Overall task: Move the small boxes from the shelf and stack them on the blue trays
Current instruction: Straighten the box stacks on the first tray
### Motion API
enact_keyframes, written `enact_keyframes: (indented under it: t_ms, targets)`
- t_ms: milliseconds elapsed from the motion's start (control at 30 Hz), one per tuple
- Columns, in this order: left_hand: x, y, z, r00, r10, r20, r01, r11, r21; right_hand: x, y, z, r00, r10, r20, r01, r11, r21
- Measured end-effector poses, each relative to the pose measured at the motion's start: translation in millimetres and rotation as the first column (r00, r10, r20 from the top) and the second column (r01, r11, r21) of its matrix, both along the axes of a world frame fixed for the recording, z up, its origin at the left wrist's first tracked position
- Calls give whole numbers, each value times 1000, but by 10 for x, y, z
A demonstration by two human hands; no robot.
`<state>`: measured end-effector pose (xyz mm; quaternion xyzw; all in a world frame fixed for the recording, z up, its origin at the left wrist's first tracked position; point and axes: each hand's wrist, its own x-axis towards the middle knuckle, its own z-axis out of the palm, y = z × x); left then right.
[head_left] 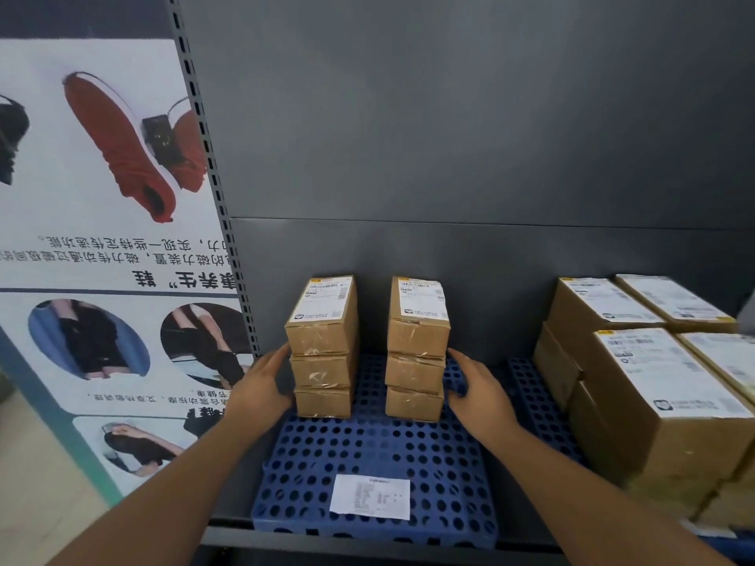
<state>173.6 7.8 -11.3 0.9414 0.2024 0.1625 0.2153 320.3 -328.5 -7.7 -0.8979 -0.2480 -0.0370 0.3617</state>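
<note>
Two stacks of three small brown cardboard boxes stand side by side at the back of a perforated blue tray (380,455). The left stack (322,349) and the right stack (416,349) each have a white shipping label on top. My left hand (261,386) rests against the left side of the left stack, fingers spread along the lower boxes. My right hand (478,386) is by the right side of the right stack, fingers apart, near its lower boxes. Neither hand is closed around a box.
A white paper slip (369,497) lies on the tray's front. Larger labelled cardboard boxes (653,386) are piled on a second blue tray (535,398) at the right. A dark shelf back panel (449,157) rises behind, and a poster (102,239) hangs at the left.
</note>
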Motion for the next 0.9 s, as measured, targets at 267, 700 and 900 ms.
enact_keyframes:
  t_ms: [267, 700, 900]
  targets:
    - [79, -125, 87, 989, -125, 75, 128, 991, -46, -27, 74, 8, 996, 81, -35, -80, 996, 40]
    - [247, -239, 172, 971, -237, 18, 237, 962, -140, -17, 223, 58, 989, 133, -71, -128, 989, 70]
    - [329, -271, 176, 969, -248, 2, 246, 957, -152, -7, 227, 48, 985, 160, -65, -150, 980, 132]
